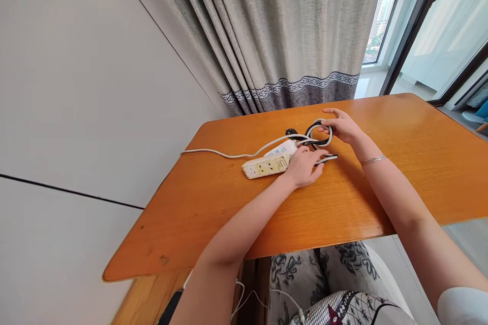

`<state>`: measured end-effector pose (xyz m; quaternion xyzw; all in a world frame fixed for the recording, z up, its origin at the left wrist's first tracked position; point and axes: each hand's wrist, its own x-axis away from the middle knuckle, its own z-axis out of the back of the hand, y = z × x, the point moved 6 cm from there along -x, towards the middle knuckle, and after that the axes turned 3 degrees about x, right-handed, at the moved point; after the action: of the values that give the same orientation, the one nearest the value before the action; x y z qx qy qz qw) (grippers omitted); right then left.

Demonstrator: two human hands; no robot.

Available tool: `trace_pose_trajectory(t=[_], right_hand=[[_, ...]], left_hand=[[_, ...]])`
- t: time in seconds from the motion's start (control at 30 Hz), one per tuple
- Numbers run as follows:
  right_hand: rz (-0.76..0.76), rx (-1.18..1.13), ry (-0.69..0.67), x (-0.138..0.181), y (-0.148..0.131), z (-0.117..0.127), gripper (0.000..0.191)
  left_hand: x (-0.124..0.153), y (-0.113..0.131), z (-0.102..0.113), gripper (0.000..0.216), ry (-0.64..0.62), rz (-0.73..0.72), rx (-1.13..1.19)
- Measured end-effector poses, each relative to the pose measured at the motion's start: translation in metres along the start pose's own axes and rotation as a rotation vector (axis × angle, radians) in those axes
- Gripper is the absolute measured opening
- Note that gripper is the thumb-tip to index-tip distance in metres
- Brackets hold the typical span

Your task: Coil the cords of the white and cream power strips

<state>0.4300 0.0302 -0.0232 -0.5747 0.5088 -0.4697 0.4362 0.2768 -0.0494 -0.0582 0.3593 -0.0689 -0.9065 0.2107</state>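
Observation:
A white power strip (267, 163) lies on the orange wooden table (404, 172), with a second white block (281, 149) beside it. My left hand (305, 166) rests over the strip's right end, fingers closed on black and white cable (327, 158). My right hand (342, 124) pinches a coiled loop of black and white cable (317, 134) just beyond. A black plug (291, 132) lies by the coil. One white cord (224, 153) runs left to the table edge.
A grey wall is at the left, and a grey curtain (274, 30) hangs behind the table. A window and glass door are at the right. My patterned lap (324, 279) and thin white wires (251, 297) show below the table's near edge.

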Motion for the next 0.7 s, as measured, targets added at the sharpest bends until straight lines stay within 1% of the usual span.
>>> trace_pose_trajectory(t=[0.03, 0.07, 0.1, 0.17, 0.23, 0.3, 0.37, 0.43, 0.5, 0.6, 0.7], right_hand=[[-0.003, -0.019, -0.002, 0.001, -0.002, 0.000, 0.051], [0.002, -0.041, -0.005, 0.002, -0.004, 0.000, 0.051], [0.013, -0.065, -0.011, 0.003, -0.007, 0.000, 0.050], [0.041, -0.123, -0.024, 0.005, -0.012, -0.003, 0.048], [0.063, -0.199, -0.027, 0.007, -0.017, -0.006, 0.046], [0.088, -0.275, -0.021, 0.009, -0.020, -0.012, 0.045], [0.150, -0.335, -0.025, 0.012, -0.023, -0.019, 0.045], [0.250, -0.372, -0.041, 0.018, -0.027, -0.027, 0.046], [0.342, -0.389, -0.083, 0.026, -0.032, -0.036, 0.046], [0.436, -0.391, -0.178, 0.040, -0.039, -0.048, 0.045], [0.498, -0.389, -0.214, 0.051, -0.045, -0.052, 0.042]], left_hand=[[-0.002, 0.002, -0.002, 0.028, -0.042, -0.022, -0.066], [-0.004, 0.004, -0.002, 0.026, -0.054, -0.039, -0.124], [-0.005, 0.005, 0.000, 0.024, -0.040, -0.053, -0.169], [-0.008, 0.006, 0.010, 0.022, 0.037, -0.049, -0.223], [-0.011, 0.001, 0.025, 0.019, 0.140, 0.037, -0.261], [-0.012, -0.008, 0.039, 0.019, 0.198, 0.184, -0.296], [-0.012, -0.017, 0.044, 0.023, 0.173, 0.302, -0.323], [-0.013, -0.023, 0.043, 0.029, 0.114, 0.353, -0.347], [-0.013, -0.027, 0.040, 0.035, 0.086, 0.367, -0.370], [-0.013, -0.028, 0.040, 0.042, 0.090, 0.365, -0.398], [-0.012, -0.031, 0.042, 0.040, 0.074, 0.372, -0.416]])
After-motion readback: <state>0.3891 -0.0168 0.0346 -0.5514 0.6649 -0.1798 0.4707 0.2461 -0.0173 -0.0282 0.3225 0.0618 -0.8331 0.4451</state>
